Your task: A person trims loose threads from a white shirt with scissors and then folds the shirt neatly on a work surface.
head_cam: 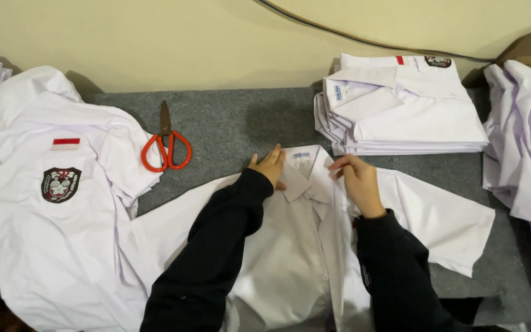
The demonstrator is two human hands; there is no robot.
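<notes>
Left hand (270,165) presses flat on the white shirt (296,246) collar; right hand (359,184) seemingly pinches its placket.

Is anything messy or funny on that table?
Mostly tidy. The white shirt on the left lies crumpled, unlike the folded stack. The orange-handled scissors lie loose on the grey table. Both hands, left and right, rest on the collar.

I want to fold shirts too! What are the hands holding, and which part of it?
Both hands are at the collar of the white shirt: the left hand lies flat on it, the right hand pinches the front edge just below it.
</notes>
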